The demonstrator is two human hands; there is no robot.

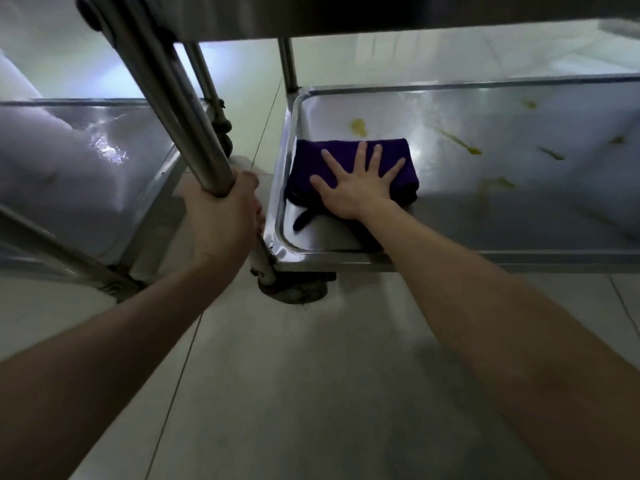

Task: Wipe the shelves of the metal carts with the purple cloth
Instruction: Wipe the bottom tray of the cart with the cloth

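Purple cloth (pixel 306 161), folded into a thick rectangle, lies flat in the near-left corner of a steel cart's bottom shelf (pixel 485 216), pinned under a person's right hand (pixel 356 188). That hand is spread wide, palm down, with all five fingers straight and fanned across the fabric, pressing rather than clutching it. A dark tail (pixel 302 219) pokes out from under the cloth at 7 o'clock; whether it belongs to the cloth cannot be told.

Yellow-brown stains mark the bare metal: a blob (pixel 358 127) at 12 o'clock from the cloth, just beside its far edge, a long streak (pixel 460 142) at 2 o'clock, and fainter smears (pixel 495 184) farther off at 3 o'clock.

At 9 o'clock from the cloth, the left hand (pixel 221 216) is wrapped tight around the cart's upright post (pixel 194 133), fingers curled fully about the tube just above the shelf corner. Below that corner, at 5 o'clock from the left hand, a grimy caster wheel (pixel 294 289) sits on the pale tiled floor (pixel 311 375).

A second cart's shelf (pixel 104 161) fills the frame at 9 to 10 o'clock — shiny, with light glinting off it — and stands just beside the first, a narrow strip of floor between them. The underside of an upper shelf (pixel 381 12) crosses the top of the view at 12 o'clock.
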